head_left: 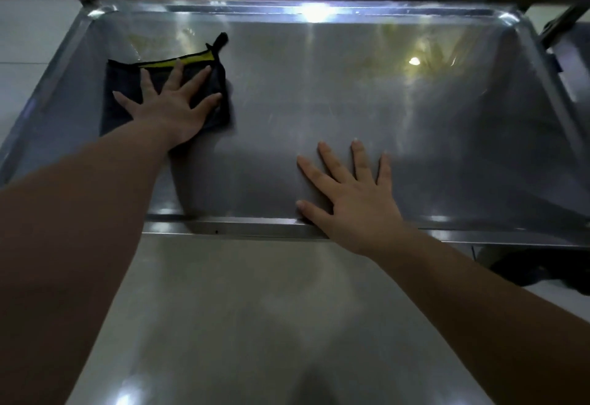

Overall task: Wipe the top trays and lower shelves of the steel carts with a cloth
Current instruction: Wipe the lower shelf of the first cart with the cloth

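Observation:
A steel cart shelf with a raised rim fills the upper half of the head view. On its left part lies a dark cloth with a yellow edge and a small hanging loop. My left hand presses flat on the cloth with the fingers spread. My right hand rests flat on the bare steel near the front rim, fingers apart, holding nothing.
The shelf's front rim runs across the middle of the view. A light tiled floor lies below it. A dark cart frame part stands at the upper right, and a dark wheel-like shape sits low on the right.

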### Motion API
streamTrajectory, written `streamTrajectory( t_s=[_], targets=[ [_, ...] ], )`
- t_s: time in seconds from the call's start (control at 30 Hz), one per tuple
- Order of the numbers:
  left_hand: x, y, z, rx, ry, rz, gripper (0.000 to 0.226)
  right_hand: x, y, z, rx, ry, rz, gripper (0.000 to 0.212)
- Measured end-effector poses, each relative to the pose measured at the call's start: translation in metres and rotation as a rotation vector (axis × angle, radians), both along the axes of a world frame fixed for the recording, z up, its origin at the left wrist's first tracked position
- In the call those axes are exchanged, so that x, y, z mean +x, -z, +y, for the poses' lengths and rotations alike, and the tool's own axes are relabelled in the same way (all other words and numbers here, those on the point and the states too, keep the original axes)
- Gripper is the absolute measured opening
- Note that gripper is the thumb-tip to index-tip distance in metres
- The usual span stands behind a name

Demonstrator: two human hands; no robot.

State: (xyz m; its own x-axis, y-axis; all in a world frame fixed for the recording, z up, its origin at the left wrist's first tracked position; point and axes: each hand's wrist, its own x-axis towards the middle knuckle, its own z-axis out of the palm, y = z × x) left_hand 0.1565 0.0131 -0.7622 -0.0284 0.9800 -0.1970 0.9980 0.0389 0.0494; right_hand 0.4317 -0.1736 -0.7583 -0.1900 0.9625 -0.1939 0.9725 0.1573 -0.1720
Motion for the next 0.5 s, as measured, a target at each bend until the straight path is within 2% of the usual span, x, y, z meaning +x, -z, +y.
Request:
streamTrajectory(
  t_s=[0.07,0.13,0.27,0.37,0.5],
  targets=[
    [0.002,-0.001,0.001,-0.013,-0.003,0.009,0.061,0.024,-0.008,0.004,-0.033,-0.079,-0.009,0.070],
    [0.005,-0.002,0.001,-0.027,-0.013,0.011,0.060,0.063,-0.013,0.004,-0.035,-0.090,-0.097,0.072],
    [0.032,-0.003,-0.004,-0.017,-0.014,0.002,0.062,0.116,-0.012,-0.012,-0.099,0.172,-0.109,0.073],
    [0.084,-0.002,-0.007,0.017,0.049,-0.017,0.063,0.114,-0.001,-0.017,-0.023,0.170,-0.123,0.066],
    [0.178,-0.003,-0.007,0.033,0.174,-0.075,0.067,0.117,0.004,-0.015,0.025,0.175,-0.105,0.067]
  ],
)
